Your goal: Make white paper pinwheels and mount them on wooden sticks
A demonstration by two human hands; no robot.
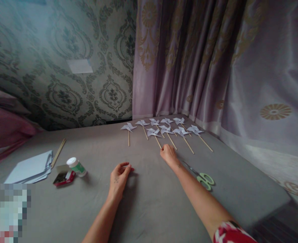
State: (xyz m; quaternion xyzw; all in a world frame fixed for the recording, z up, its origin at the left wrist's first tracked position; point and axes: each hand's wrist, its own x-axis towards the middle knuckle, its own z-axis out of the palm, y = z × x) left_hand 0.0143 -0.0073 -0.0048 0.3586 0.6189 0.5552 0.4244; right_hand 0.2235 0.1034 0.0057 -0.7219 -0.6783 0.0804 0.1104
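My right hand (168,155) is closed in a pinch on the lower end of the wooden stick of a white paper pinwheel (153,132), which lies on the grey cloth surface. Several more paper pinwheels on sticks, such as one at the far left (129,127) and one at the right (195,130), lie in loose rows around it. To the left and nearer to me, my left hand (118,177) is just over the cloth, fingers loosely curled and slightly apart. Nothing shows in it. Green-handled scissors (205,180) lie beside my right forearm, which partly covers them.
At the left are a stack of white paper sheets (32,167), wooden sticks (58,153), a white-capped bottle (76,166) and an open red box (64,178) with small dark contents. A patterned wall (108,67) and a purple curtain (149,77) bound the cloth-covered surface (149,209).
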